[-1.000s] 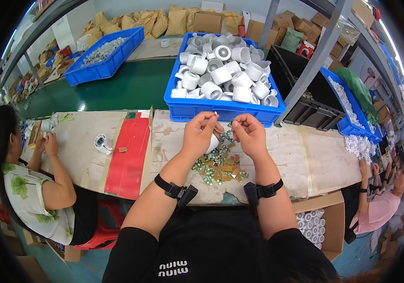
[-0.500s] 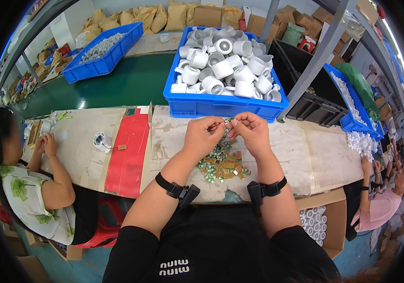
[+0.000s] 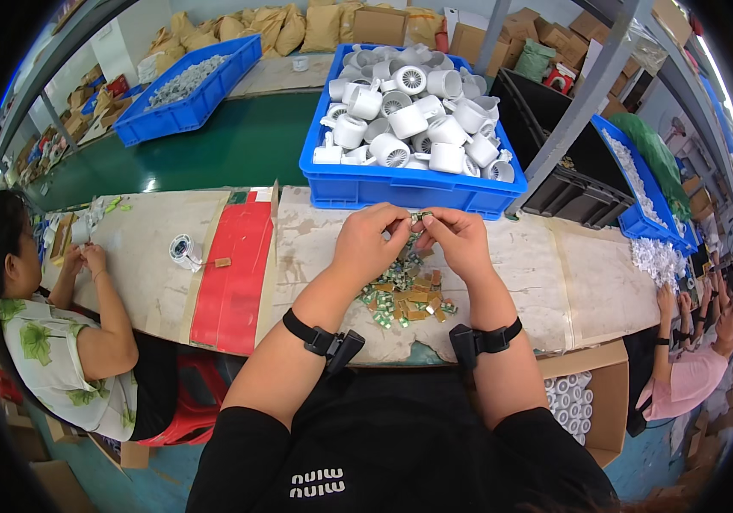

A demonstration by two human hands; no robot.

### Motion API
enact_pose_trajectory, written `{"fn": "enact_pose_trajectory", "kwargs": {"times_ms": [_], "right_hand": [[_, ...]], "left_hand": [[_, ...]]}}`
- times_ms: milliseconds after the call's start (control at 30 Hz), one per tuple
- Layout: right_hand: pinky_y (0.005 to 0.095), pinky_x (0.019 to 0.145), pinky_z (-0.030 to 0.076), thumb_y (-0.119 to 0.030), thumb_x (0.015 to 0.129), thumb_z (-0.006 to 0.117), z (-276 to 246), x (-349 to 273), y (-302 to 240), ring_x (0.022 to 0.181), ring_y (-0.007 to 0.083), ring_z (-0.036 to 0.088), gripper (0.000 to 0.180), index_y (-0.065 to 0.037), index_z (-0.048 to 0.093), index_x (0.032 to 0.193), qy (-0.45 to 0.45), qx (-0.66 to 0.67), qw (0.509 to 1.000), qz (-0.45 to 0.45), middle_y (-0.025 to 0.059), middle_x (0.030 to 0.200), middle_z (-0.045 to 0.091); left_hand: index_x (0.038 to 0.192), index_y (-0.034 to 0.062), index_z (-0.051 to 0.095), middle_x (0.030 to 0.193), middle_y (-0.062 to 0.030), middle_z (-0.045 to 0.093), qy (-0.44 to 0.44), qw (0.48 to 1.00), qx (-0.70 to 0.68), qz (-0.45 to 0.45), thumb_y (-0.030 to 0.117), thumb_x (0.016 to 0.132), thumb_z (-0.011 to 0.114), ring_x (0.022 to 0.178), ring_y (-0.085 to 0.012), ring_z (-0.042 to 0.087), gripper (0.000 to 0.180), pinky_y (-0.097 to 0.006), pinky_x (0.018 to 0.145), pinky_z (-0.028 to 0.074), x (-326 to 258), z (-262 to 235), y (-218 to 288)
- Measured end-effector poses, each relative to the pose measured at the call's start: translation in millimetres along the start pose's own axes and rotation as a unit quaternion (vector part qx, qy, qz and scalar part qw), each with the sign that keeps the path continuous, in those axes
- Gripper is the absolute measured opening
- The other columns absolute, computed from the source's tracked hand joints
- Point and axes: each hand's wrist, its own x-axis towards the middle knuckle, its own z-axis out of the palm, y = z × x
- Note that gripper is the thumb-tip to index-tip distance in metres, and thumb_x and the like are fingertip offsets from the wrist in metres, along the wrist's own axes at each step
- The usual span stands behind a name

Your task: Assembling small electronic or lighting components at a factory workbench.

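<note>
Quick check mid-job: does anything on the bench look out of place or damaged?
Yes, mildly. The bench's pale covering looks torn at the front edge, where a green patch shows near the loose pile of circuit boards. A white round part also lies alone, its wired board resting on the red strip.

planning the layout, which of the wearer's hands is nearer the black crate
Right. The right hand is left of the black crate, on its near side; the left hand is farther left, beyond the right hand.
</note>
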Motion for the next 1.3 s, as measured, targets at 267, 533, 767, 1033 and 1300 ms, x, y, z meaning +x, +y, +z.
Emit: {"fn": "enact_pose_trajectory", "kwargs": {"times_ms": [267, 533, 767, 1033, 1300], "right_hand": [[0.0254, 0.067, 0.058, -0.010, 0.104, 0.064, 6, 1, 6, 0.073, 0.0124, 0.071, 0.019, 0.003, 0.077, 0.107, -0.026, 0.003, 0.999, -0.033, 0.0060, 0.089, 0.075], [0.0282, 0.069, 0.061, -0.005, 0.102, 0.064, 13, -4, 1, 0.075, 0.0138, 0.071, 0.017, 0.007, 0.076, 0.107, -0.017, -0.089, 0.988, -0.126, 0.0085, 0.089, 0.074], [0.0342, 0.061, 0.053, -0.016, 0.094, 0.075, 7, -5, -5, 0.065, 0.0197, 0.068, 0.020, 0.001, 0.078, 0.105, -0.070, -0.314, 0.924, -0.205, 0.0119, 0.078, 0.071], [0.0404, 0.061, 0.052, -0.019, 0.089, 0.076, 26, -18, -20, 0.065, 0.0311, 0.066, 0.014, -0.005, 0.078, 0.094, -0.095, -0.359, 0.906, -0.200, 0.0135, 0.075, 0.069], [0.0411, 0.064, 0.055, -0.016, 0.087, 0.073, 32, -28, -27, 0.067, 0.0321, 0.070, 0.012, -0.006, 0.078, 0.092, -0.120, -0.385, 0.894, -0.197, 0.0133, 0.077, 0.072]], "left_hand": [[0.089, -0.0009, 0.072, 0.078, -0.0134, 0.073, -0.008, 0.988, -0.095, -0.119, 0.008, 0.091, 0.072, 0.068, -0.0224, 0.071, 0.009, -0.034, 0.065, 0.056, -3, 4, -8], [0.087, 0.0016, 0.070, 0.078, -0.0159, 0.072, -0.011, 0.998, -0.008, -0.055, 0.008, 0.091, 0.070, 0.071, -0.0304, 0.072, 0.008, -0.038, 0.065, 0.056, -2, -4, 11], [0.086, 0.0004, 0.071, 0.070, -0.0142, 0.070, -0.083, 0.981, 0.065, -0.165, 0.012, 0.084, 0.071, 0.064, -0.0233, 0.070, 0.012, -0.035, 0.064, 0.055, -4, -40, 11], [0.127, 0.0003, 0.060, 0.109, -0.0190, 0.063, -0.056, 0.877, 0.467, -0.098, 0.029, 0.082, 0.074, 0.109, -0.0384, 0.059, 0.056, -0.052, 0.102, 0.041, -49, -160, -34], [0.140, 0.0005, 0.053, 0.143, -0.0257, 0.047, -0.012, 0.820, 0.555, -0.139, 0.034, 0.085, 0.072, 0.138, -0.0430, 0.041, 0.067, -0.069, 0.119, 0.021, -109, -214, -47]]}}
